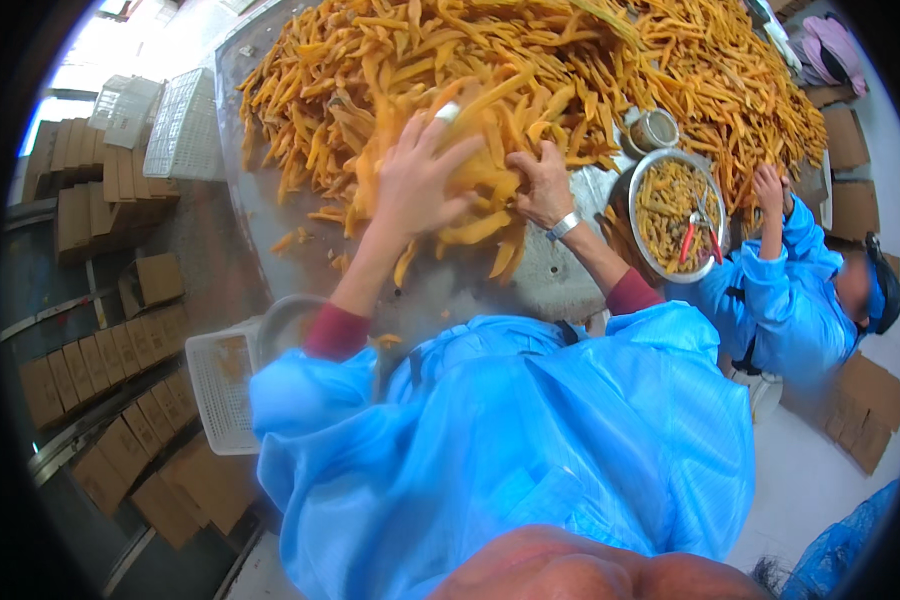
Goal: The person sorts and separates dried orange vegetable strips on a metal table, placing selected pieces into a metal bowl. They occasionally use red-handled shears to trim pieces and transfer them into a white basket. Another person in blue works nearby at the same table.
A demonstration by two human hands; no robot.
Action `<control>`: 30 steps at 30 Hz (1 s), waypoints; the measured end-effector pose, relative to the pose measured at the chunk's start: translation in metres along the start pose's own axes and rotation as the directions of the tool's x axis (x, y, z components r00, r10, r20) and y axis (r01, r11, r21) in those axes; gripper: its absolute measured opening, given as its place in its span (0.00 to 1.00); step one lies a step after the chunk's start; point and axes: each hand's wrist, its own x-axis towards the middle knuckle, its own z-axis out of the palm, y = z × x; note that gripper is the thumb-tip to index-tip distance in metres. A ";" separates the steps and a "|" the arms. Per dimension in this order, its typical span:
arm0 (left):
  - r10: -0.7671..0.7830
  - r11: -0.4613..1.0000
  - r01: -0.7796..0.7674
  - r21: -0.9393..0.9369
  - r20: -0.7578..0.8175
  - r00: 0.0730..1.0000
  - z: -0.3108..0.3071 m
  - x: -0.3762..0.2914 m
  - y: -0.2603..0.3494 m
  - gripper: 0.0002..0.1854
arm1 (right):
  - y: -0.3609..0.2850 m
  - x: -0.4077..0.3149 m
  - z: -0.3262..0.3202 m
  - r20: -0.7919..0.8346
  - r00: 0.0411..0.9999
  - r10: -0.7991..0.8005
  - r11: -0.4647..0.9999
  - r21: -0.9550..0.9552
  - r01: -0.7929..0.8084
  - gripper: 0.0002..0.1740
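Observation:
A large heap of orange dried fruit or vegetable strips [435, 60] covers a metal table [570, 277]. At the heap's near edge, my left hand [420, 169] lies over the strips with its fingers spread, slightly blurred; a white wrap covers one fingertip. My right hand [544, 184], with a watch at the wrist, has its fingers curled round several strips. Loose strips hang between and below both hands. To the right of my right hand, a steel bowl [633, 217] holds darker small pieces and red-handled pliers or snips [688, 238]. Behind it stands a small metal can [654, 129].
A co-worker in blue [795, 300] works at the right, hands at the heap. White plastic crates [184, 127] stand at the left, another crate [221, 390] and a round basin [289, 311] beside me. Cardboard boxes [82, 367] line the left; flattened cardboard [862, 405] lies at right.

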 end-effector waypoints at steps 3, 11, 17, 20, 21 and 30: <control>-0.019 1.000 0.019 0.000 0.028 0.999 0.005 -0.038 0.010 0.37 | -0.006 -0.030 0.011 0.065 0.997 0.031 0.999 -0.011 -0.030 0.25; 0.004 0.997 0.004 -0.080 0.102 0.995 0.033 -0.135 0.019 0.41 | -0.019 -0.105 0.046 0.037 0.995 0.092 0.977 -0.195 -0.084 0.26; -0.005 0.996 -0.002 0.088 0.081 0.997 0.055 -0.170 0.016 0.38 | 0.004 -0.108 0.067 -0.002 0.999 0.036 0.994 -0.103 -0.037 0.20; 0.039 0.995 -0.023 0.099 -0.163 0.986 0.066 -0.152 0.005 0.31 | 0.007 -0.105 0.067 -0.055 0.994 0.094 0.992 0.092 -0.088 0.17; 0.020 0.999 -0.010 0.053 -0.187 0.982 0.067 -0.145 0.003 0.31 | 0.005 -0.101 0.065 -0.040 0.992 0.121 0.979 0.171 -0.112 0.17; -0.315 0.885 0.145 -0.443 -0.340 0.886 -0.001 -0.036 -0.046 0.29 | -0.051 0.032 0.005 -0.239 0.969 0.066 0.919 0.392 0.034 0.22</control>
